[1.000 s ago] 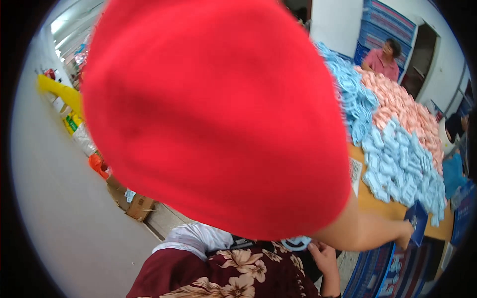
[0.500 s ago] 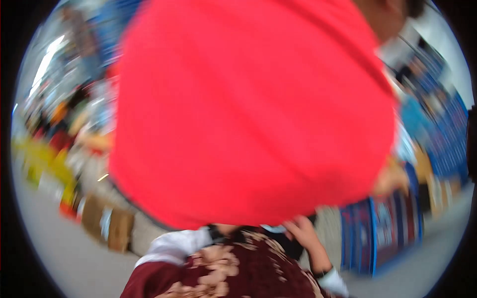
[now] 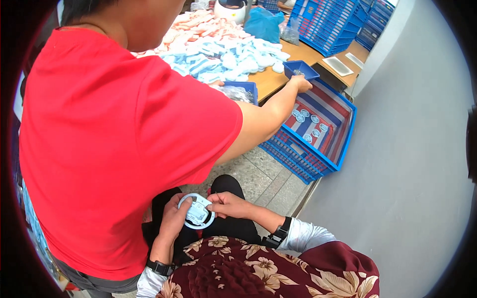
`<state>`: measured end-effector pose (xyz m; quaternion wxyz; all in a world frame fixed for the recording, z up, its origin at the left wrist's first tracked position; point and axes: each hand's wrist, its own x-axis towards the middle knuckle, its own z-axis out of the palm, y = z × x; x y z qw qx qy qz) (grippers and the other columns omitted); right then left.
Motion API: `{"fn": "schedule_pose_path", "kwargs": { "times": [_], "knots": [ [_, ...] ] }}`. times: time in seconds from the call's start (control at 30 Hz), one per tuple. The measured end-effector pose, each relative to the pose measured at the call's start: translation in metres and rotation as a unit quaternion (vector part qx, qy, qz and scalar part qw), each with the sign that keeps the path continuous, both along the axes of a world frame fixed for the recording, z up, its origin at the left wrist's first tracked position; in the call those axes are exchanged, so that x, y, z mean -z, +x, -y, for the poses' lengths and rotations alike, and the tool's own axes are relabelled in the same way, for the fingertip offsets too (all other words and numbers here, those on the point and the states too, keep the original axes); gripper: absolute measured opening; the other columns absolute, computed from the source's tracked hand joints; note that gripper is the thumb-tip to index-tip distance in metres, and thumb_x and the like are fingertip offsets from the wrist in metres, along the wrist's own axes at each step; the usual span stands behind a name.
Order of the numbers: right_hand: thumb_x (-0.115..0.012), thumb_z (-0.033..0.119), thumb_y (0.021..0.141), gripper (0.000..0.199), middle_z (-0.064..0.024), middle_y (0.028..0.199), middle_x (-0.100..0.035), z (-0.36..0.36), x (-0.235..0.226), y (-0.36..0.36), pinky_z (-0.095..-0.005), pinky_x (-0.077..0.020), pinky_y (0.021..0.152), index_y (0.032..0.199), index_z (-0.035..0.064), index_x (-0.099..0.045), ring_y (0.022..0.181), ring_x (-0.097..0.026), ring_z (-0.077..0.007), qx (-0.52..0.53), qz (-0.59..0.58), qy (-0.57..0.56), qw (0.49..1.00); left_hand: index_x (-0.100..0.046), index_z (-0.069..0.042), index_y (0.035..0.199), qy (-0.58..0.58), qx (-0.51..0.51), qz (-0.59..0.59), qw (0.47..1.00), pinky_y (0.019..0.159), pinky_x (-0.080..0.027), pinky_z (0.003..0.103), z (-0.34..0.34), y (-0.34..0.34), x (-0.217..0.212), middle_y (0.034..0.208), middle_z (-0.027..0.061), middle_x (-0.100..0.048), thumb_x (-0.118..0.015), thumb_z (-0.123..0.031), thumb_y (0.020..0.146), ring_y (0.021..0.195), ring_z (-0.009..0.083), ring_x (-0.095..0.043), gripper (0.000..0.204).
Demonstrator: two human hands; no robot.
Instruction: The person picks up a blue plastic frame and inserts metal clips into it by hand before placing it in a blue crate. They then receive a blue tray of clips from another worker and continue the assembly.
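Observation:
A small round pale-blue plastic part [image 3: 197, 211] with a ring rim sits over my lap, held between both hands. My left hand [image 3: 174, 218] grips its left side and my right hand [image 3: 229, 204] pinches its right edge. Both wrists wear dark watches. A person in a red shirt [image 3: 119, 144] stands close on my left, leaning over a wooden table [image 3: 278, 74], with one arm stretched out and the hand [image 3: 300, 83] at a small blue bin [image 3: 300, 69].
Heaps of pale-blue and pink parts [image 3: 223, 49] cover the table. A blue crate [image 3: 318, 131] holding several round parts stands on the floor beside it. More blue crates [image 3: 333, 22] are stacked behind. A grey wall [image 3: 412, 149] fills the right.
The view has swung: the red shirt filled the picture before and now sits on the left. My hands and the round part are now in plain sight over my lap.

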<state>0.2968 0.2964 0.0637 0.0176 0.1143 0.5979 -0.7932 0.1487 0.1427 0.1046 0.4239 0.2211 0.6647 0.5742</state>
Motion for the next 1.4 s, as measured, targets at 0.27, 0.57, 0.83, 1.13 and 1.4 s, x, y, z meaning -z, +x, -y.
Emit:
{"fn": "schedule_pose_path", "kwargs": {
  "times": [0.27, 0.57, 0.83, 1.13, 1.4],
  "knots": [
    [-0.055, 0.023, 0.096, 0.02, 0.0028, 0.071, -0.058, 0.003, 0.002, 0.0, -0.0188, -0.0376, 0.05, 0.1, 0.0042, -0.063, 0.055, -0.048, -0.0029, -0.01, 0.002, -0.002, 1.0, -0.058, 0.001, 0.108, 0.009, 0.001, 0.014, 1.0, 0.072, -0.048, 0.024, 0.004, -0.003, 0.014, 0.091, 0.0034, -0.065, -0.06, -0.021, 0.094, 0.079, 0.0083, -0.06, 0.026],
    [-0.056, 0.022, 0.095, 0.021, 0.0027, 0.072, -0.059, 0.008, -0.001, 0.006, -0.0186, -0.0377, 0.05, 0.104, 0.0038, -0.063, 0.055, -0.048, -0.0029, -0.003, 0.008, -0.01, 1.0, -0.06, 0.0, 0.104, 0.031, 0.001, 0.013, 0.999, 0.072, -0.049, 0.024, 0.005, 0.0, 0.017, 0.09, 0.0028, -0.065, -0.06, -0.018, 0.093, 0.078, 0.0086, -0.06, 0.021],
    [-0.056, 0.023, 0.096, 0.021, 0.0034, 0.072, -0.057, 0.01, -0.001, 0.011, -0.0187, -0.0355, 0.051, 0.103, 0.0046, -0.062, 0.056, -0.046, -0.0026, -0.003, 0.006, -0.016, 1.0, -0.059, -0.001, 0.105, 0.029, 0.01, -0.003, 1.0, 0.072, -0.049, 0.025, -0.002, 0.002, 0.026, 0.091, 0.0036, -0.064, -0.06, -0.02, 0.092, 0.08, 0.0103, -0.061, 0.023],
    [-0.056, 0.024, 0.096, 0.021, 0.0042, 0.072, -0.055, 0.012, -0.004, 0.018, -0.0189, -0.0335, 0.051, 0.102, 0.0056, -0.061, 0.056, -0.045, -0.0026, 0.006, 0.006, -0.012, 1.0, -0.053, -0.003, 0.111, 0.06, 0.026, 0.046, 0.997, 0.077, -0.048, 0.024, -0.001, 0.006, 0.034, 0.096, 0.0033, -0.061, -0.06, -0.023, 0.094, 0.085, 0.0095, -0.058, 0.027],
    [-0.056, 0.022, 0.096, 0.021, 0.0037, 0.071, -0.057, 0.009, -0.003, 0.028, -0.0186, -0.0359, 0.05, 0.106, 0.0042, -0.063, 0.053, -0.046, -0.003, 0.017, 0.011, -0.001, 1.0, -0.053, -0.003, 0.112, 0.05, 0.039, 0.054, 0.997, 0.076, -0.048, 0.024, -0.004, 0.014, 0.028, 0.097, 0.0036, -0.061, -0.058, -0.021, 0.094, 0.085, 0.0097, -0.058, 0.026]
  ]
}}
